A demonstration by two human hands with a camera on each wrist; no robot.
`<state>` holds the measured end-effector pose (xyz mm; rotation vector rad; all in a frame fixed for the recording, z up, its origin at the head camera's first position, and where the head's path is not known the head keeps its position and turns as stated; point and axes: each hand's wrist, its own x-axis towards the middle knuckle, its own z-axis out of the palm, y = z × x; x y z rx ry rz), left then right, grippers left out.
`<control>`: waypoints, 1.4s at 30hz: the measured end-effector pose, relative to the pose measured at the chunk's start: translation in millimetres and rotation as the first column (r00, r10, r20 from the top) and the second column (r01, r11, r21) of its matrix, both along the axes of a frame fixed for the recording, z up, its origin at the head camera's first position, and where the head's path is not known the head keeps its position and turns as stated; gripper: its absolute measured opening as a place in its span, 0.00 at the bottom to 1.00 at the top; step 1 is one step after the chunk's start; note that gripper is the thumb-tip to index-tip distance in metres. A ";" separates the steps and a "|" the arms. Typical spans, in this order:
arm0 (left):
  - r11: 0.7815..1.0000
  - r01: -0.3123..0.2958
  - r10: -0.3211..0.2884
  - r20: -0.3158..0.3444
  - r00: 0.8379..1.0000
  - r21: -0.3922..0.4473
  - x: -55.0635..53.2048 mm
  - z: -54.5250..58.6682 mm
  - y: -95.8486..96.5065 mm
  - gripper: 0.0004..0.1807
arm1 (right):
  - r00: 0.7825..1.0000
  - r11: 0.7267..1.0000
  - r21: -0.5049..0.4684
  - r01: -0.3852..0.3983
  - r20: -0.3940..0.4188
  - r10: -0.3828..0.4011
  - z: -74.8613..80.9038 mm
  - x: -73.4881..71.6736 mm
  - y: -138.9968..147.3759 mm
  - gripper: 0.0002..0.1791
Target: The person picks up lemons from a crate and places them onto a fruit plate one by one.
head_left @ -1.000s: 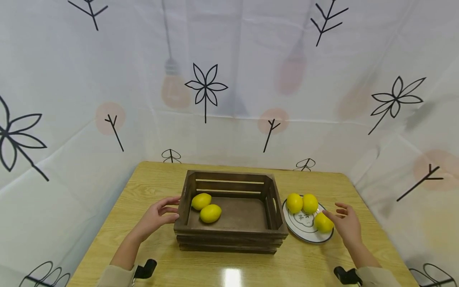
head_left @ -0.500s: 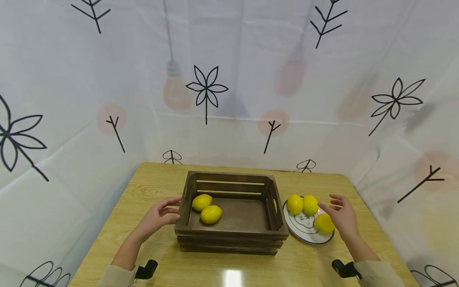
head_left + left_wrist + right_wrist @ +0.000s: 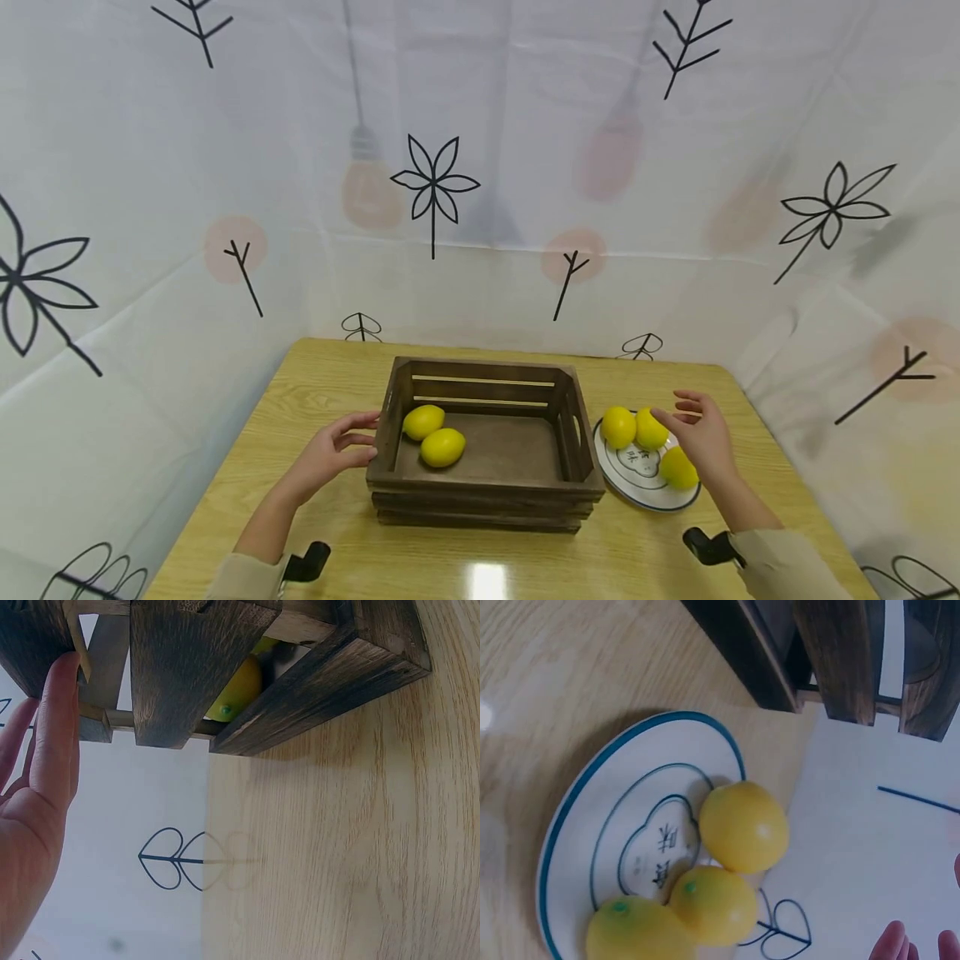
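A dark wooden crate point(image 3: 480, 504) with slatted sides stands mid-table, two lemons point(image 3: 442, 447) lying in its left part. My left hand point(image 3: 330, 454) touches the crate's left wall with extended fingers; the left wrist view shows the fingertips against a slat. To the crate's right, a white plate point(image 3: 637, 492) with a blue rim carries three lemons point(image 3: 744, 826). My right hand point(image 3: 703, 437) hovers above the plate's right side, fingers loosely bent and holding nothing. Its thumb overlaps the back lemon in the head view, but the right wrist view shows the fingers apart from the lemons.
The light wood table point(image 3: 315, 550) reaches back to a white cloth backdrop point(image 3: 480, 292) printed with plants and bulbs. The plate sits close beside the crate's right wall. Black wrist straps point(image 3: 306, 562) show at both sleeves.
My right hand has moved left and away from me, from beside the front lemon to over the back right of the plate. The left hand, crate and lemons stay put.
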<state>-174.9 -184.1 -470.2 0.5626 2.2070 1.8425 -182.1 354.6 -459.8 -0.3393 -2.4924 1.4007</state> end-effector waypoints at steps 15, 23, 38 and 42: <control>1.000 0.000 0.000 -0.004 1.000 -0.001 -0.7 -0.7 0.0 0.31 | 0.996 0.996 0.020 -0.088 -0.014 0.089 35.5 -5.0 -34.9 0.37; 1.000 -0.006 0.006 0.000 1.000 -0.002 -0.3 -0.7 0.1 0.31 | 0.991 0.992 0.026 -0.121 -0.047 0.122 39.7 -10.9 -46.0 0.34; 1.000 -0.003 0.003 -0.003 1.000 0.007 -1.3 -0.7 -0.5 0.31 | 0.980 0.983 0.026 -0.182 -0.076 0.183 53.1 -20.7 -66.6 0.33; 1.000 -0.008 0.008 0.001 1.000 0.004 -1.2 -0.5 -0.4 0.31 | 0.978 0.981 0.016 -0.193 -0.080 0.193 56.3 -24.7 -71.9 0.32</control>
